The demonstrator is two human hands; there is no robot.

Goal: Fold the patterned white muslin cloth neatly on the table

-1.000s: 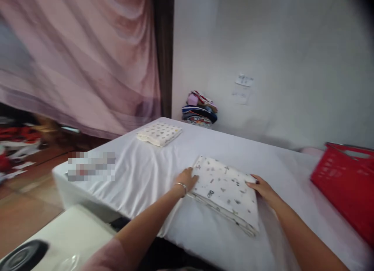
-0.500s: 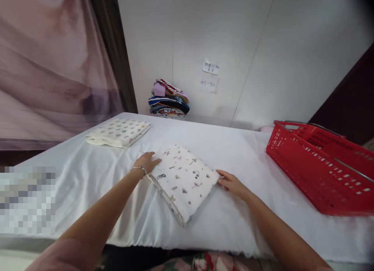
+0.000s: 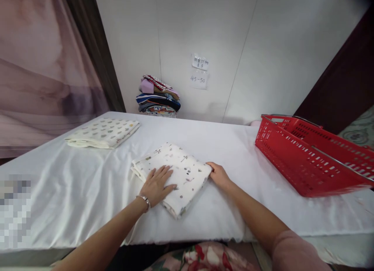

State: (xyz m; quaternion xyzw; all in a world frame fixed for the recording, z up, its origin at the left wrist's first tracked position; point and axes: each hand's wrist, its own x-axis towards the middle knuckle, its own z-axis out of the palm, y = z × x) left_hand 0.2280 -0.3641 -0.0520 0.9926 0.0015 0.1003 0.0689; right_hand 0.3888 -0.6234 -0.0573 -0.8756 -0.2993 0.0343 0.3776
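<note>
A folded white cloth printed with small palm trees and animals lies turned cornerwise in front of me. My left hand rests flat on its near left part, fingers spread. At the cloth's right corner, my right hand pinches the edge between thumb and fingers. A second folded cloth, cream with grey-green shapes, sits apart at the far left of the table; neither hand touches it.
Both cloths lie on a table with a wrinkled white cover. A red plastic basket with metal handles stands at the right. Beyond the far edge is a stack of folded fabrics. Paper signs hang on the wall.
My left hand has moved from the cloth's left corner onto its top and lies flat there. My right hand remains at the right corner. The whole view has shifted a little.
</note>
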